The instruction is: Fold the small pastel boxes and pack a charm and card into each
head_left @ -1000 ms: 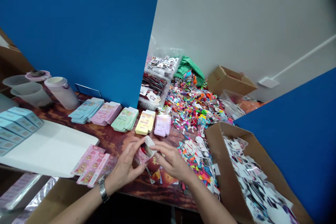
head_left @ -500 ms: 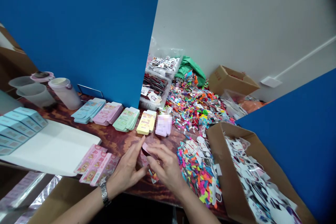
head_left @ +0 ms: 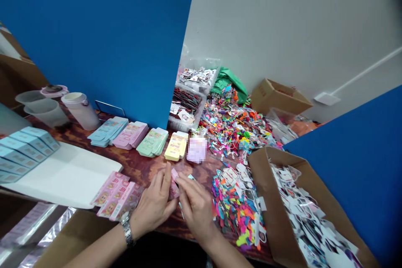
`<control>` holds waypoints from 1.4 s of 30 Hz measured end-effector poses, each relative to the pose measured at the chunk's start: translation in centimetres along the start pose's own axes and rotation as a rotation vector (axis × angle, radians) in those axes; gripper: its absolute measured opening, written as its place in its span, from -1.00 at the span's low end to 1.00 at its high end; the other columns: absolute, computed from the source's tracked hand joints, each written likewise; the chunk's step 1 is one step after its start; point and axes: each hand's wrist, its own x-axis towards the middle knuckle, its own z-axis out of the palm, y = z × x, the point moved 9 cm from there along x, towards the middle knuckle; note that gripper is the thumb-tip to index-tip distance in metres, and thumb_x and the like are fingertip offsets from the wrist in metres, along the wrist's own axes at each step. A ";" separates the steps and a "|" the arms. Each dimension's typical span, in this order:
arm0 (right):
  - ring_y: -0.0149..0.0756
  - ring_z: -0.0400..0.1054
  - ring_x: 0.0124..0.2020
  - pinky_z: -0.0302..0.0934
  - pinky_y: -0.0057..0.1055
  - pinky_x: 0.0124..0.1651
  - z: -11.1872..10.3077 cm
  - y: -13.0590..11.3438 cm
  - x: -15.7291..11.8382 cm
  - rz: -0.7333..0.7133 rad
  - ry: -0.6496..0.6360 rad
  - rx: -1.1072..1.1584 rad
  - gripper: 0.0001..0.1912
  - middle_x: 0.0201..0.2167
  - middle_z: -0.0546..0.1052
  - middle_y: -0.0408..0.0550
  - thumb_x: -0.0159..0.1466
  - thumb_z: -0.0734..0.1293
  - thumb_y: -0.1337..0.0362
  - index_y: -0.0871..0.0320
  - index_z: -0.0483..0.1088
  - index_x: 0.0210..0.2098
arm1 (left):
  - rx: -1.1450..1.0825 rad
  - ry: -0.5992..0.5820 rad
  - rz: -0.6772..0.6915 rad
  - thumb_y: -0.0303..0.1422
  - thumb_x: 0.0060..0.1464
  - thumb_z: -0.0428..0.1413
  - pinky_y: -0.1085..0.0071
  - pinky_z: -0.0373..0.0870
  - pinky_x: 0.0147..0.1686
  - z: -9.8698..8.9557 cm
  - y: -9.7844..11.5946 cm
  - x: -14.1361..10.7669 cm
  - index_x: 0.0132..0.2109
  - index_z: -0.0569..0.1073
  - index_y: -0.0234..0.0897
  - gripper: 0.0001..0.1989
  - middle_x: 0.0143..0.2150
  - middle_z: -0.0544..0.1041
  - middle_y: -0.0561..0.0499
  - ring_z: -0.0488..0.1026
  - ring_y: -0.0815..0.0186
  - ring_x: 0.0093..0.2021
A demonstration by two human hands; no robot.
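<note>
As we work at the tabletop (head_left: pixel 147 167), flat pink boxes (head_left: pixel 116 197) lie just beside our left hand (head_left: pixel 153 205), whose fingers clench a small pink carton (head_left: pixel 173 186) against the right hand (head_left: pixel 196 207), which grasps it too, holding it low over the wood. Further right, colourful tags (head_left: pixel 237 211) heap up beside a cardboard box (head_left: pixel 264 192).

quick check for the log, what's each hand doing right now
left hand: closed, holding a small pink card
right hand: closed, pinching the same card
</note>
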 end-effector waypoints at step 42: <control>-0.15 0.31 0.21 0.27 -0.15 0.21 9.4 5.3 -3.3 0.156 -0.214 0.213 -0.44 0.21 0.39 0.08 0.34 0.25 0.36 0.09 0.17 0.32 | 0.386 -0.183 -0.058 -0.38 0.27 -0.09 0.26 0.45 -0.26 -2.0 -3.8 -4.1 0.26 0.25 -0.21 -0.57 -0.23 0.50 -0.08 0.45 0.17 -0.26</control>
